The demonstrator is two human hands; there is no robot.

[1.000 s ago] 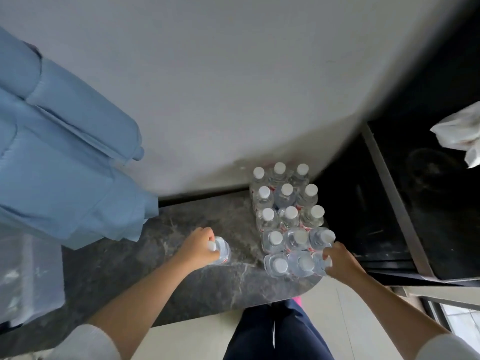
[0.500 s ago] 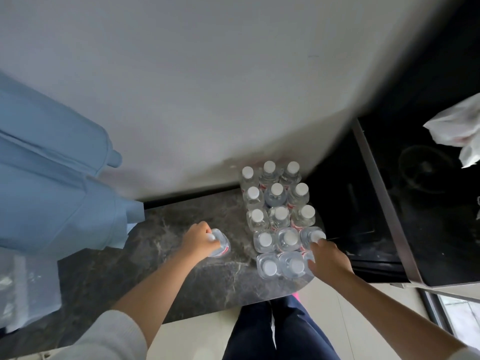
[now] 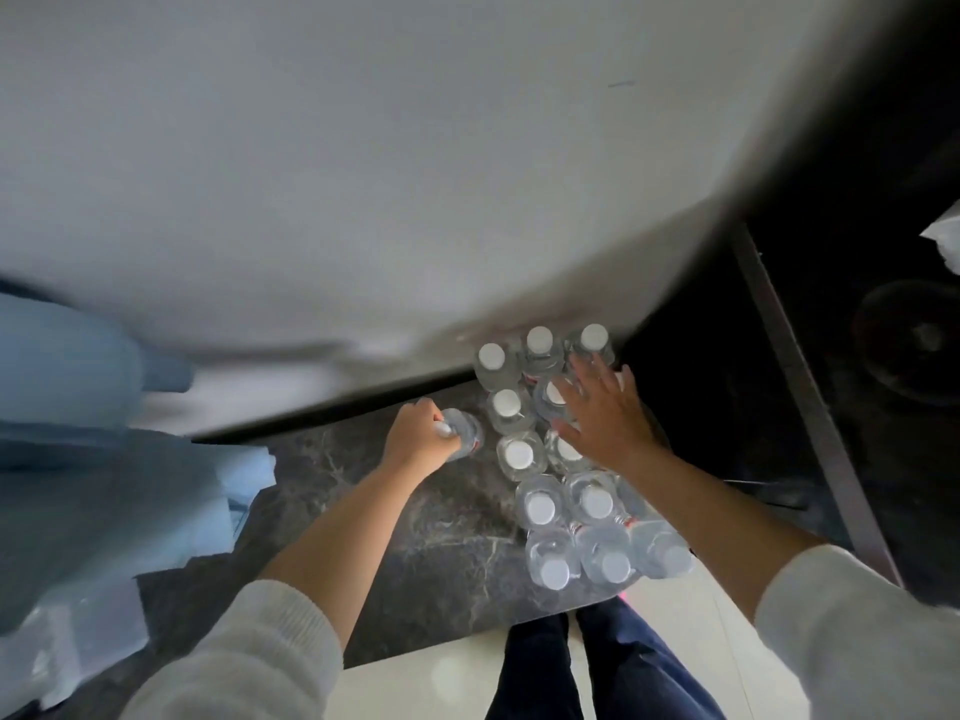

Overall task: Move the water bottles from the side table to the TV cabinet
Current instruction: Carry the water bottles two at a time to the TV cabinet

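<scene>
A cluster of water bottles (image 3: pixel 571 459), clear with white caps, was found standing upright in close rows on the right part of a dark marbled surface (image 3: pixel 415 553), the far row close against the white wall (image 3: pixel 415 174). One single bottle (image 3: pixel 464 435) was observed apart from the cluster, just to its left, near the wall end of the surface. The left hand (image 3: pixel 415 439) was seen closed around the cap and neck of that bottle, the fingers curled tight over the top; whether the bottle's base touched the surface could not be determined. The right hand (image 3: pixel 602 413) was recorded spread flat, fingers extended and apart, above the middle and far rows of the cluster, nothing being gripped; contact with the caps beneath could not be confirmed. Both forearms were bare, with pale sleeves (image 3: pixel 249 662) pushed back. A blue fabric mass (image 3: pixel 93 459) was noted at the left edge, blurred. A dark recess (image 3: pixel 727 407) lay right of the cluster.
</scene>
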